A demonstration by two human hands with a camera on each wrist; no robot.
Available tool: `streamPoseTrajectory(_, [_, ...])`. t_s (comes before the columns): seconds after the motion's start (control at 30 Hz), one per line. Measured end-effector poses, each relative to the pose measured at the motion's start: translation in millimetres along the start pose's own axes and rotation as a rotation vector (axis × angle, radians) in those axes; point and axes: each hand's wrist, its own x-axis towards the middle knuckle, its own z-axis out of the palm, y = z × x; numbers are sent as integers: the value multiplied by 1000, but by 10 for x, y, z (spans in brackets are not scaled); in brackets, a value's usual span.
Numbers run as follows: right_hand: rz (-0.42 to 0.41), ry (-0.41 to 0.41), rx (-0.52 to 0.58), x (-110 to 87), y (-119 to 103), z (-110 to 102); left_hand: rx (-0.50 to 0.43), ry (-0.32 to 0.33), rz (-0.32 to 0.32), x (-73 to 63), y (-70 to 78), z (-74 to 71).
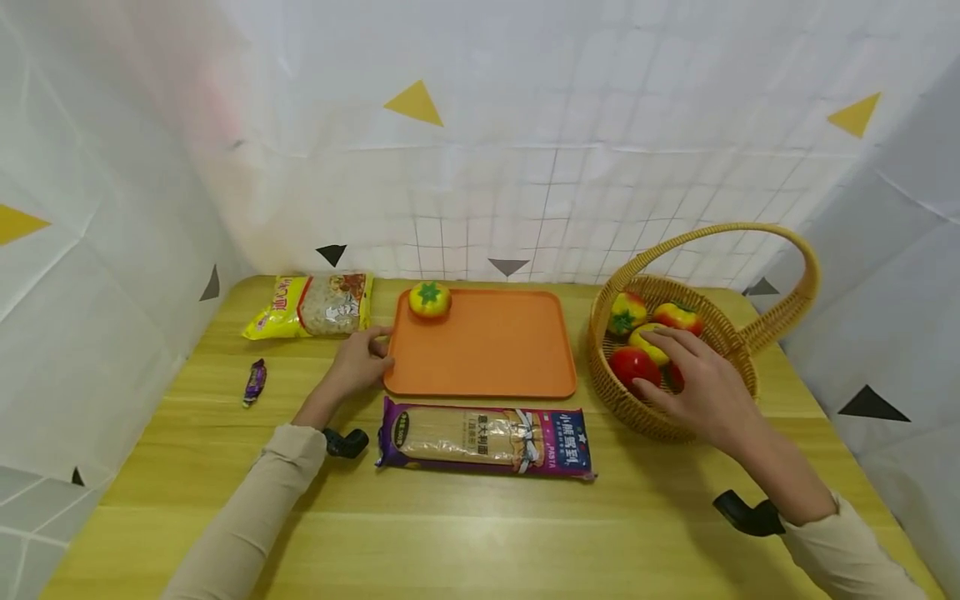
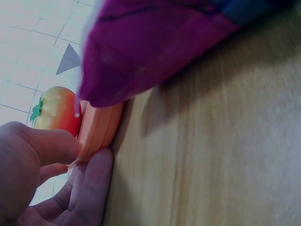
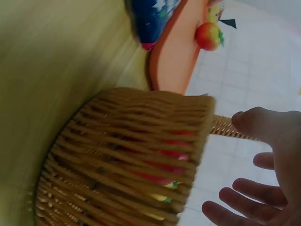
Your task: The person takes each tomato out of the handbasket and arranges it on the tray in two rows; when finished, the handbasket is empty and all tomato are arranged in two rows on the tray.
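Observation:
My left hand (image 1: 362, 360) pinches the left rim of an orange tray (image 1: 480, 350), with the thumb above and fingers at its outer side in the left wrist view. On the tray's far left corner sits a yellow-and-red toy persimmon (image 1: 430, 300) with a green calyx. My right hand (image 1: 693, 379) hovers over a wicker basket (image 1: 637, 412), fingers spread and loosely bent, holding nothing. Inside the basket lie several toy fruits, among them a red one (image 1: 632, 367) beneath the thumb and a yellow one (image 1: 649, 343) beneath the fingers. Another persimmon (image 1: 627, 314) lies at the basket's far left.
A purple pasta packet (image 1: 483, 437) lies in front of the tray. Behind my left hand is a yellow food bag (image 1: 315, 307), with a purple wrapped candy (image 1: 255, 382) to the left. The basket's tall handle (image 1: 806, 283) arches up on the right. White sheeting (image 1: 487, 167) encloses the table.

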Motion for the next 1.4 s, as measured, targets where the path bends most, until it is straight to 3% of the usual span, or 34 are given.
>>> streamPoseTrajectory(0.37, [26,-36,5,-4,137,67,-11,20,-6,-44,-49,-16])
streamPoseTrajectory(0.6, [112,-190,6,20,166,118,10,24,4,-56,-57,-26])
streamPoseTrajectory(0.9, [134,-333,21,11,245,209,12,16,9,-24,-32,14])
streamPoseTrajectory(1.4, [50,-383,-30,111,307,341,47,26,39,-8,-8,22])
